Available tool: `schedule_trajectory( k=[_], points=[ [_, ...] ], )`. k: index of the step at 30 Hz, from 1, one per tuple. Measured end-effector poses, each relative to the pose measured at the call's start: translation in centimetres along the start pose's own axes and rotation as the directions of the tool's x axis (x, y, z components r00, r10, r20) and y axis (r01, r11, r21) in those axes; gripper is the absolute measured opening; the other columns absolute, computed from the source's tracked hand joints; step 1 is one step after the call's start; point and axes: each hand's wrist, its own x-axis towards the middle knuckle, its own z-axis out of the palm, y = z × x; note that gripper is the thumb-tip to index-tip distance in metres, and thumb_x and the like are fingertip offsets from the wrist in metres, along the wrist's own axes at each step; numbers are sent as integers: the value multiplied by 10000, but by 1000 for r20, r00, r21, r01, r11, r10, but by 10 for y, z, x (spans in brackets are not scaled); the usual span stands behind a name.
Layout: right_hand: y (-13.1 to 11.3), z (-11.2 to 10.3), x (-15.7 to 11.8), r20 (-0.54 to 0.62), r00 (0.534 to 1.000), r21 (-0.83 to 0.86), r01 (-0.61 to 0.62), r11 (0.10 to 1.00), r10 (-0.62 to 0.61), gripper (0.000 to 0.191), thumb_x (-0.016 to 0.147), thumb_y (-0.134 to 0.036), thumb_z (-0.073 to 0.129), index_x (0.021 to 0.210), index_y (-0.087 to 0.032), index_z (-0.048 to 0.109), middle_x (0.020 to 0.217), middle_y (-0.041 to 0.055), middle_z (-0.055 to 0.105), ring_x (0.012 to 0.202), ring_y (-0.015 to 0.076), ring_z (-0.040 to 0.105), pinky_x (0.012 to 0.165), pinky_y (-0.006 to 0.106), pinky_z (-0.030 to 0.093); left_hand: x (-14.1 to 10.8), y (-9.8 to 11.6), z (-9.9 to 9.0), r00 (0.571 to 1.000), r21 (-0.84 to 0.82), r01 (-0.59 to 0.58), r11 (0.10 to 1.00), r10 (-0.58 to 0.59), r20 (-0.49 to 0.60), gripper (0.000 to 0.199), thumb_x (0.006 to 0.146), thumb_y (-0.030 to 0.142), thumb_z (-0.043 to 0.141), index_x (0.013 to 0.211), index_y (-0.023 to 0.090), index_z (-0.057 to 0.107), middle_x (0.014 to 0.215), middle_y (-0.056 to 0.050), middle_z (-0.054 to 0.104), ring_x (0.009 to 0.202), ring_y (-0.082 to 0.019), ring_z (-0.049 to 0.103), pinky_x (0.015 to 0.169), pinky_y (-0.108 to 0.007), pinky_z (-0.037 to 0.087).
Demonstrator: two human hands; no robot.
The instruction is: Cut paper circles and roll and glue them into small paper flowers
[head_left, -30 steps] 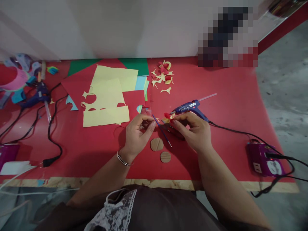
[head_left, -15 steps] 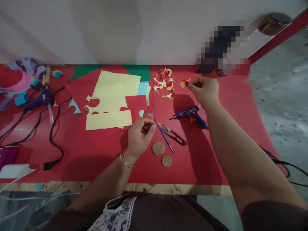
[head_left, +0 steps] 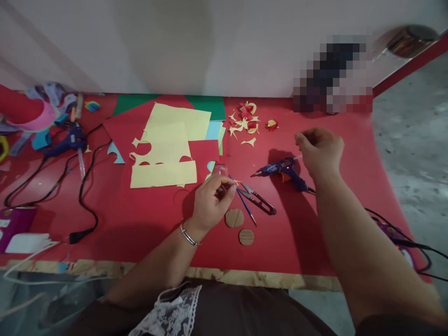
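Note:
My left hand (head_left: 214,198), wearing a bracelet, is closed in a pinch above the red tabletop; anything between its fingertips is too small to make out. Close to it lie a thin blue paintbrush (head_left: 248,208), thread snips (head_left: 261,199) and two round cardboard discs (head_left: 234,218). My right hand (head_left: 324,151) hovers beside a blue glue gun (head_left: 285,169), its fingers drawn together with nothing visible in them. Left of that hand, a small red and yellow paper piece (head_left: 272,124) rests on the table, apart from a pile of curled paper scraps (head_left: 248,116).
Yellow sheets with cut-out holes (head_left: 164,175) overlap red and green paper. At left are a second glue gun (head_left: 72,137), black cables (head_left: 82,196) and a pink ring-shaped item (head_left: 44,119). A white wall (head_left: 227,46) rises behind; the wooden table edge (head_left: 273,277) runs along the front.
My right hand has let go of the red and yellow paper piece and drawn back toward me and rightward. At far left a red sleeve-like shape has come into view.

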Motion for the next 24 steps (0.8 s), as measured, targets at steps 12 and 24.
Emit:
schedule_trajectory(
  k=[12, 24],
  points=[
    [44, -20, -101, 55, 963, -90, 268, 959, -264, 155, 963, -387, 693, 993, -247, 754, 906, 93, 718, 801, 283, 657, 776, 450, 522, -5, 0, 4, 925, 161, -66, 985, 0, 379, 171, 981, 240, 701, 817, 211, 661, 769, 4, 674, 669, -139, 609, 613, -262, 456],
    [30, -19, -111, -11, 898, -130, 435, 891, -440, 185, 1017, -401, 634, 951, -268, 745, 937, 120, 753, 908, 351, 670, 874, 532, 512, 10, -19, -27, 954, 347, -37, 937, -70, 292, 137, 898, 80, 668, 907, 209, 710, 868, -25, 692, 722, -157, 645, 633, -275, 498]
  ],
)
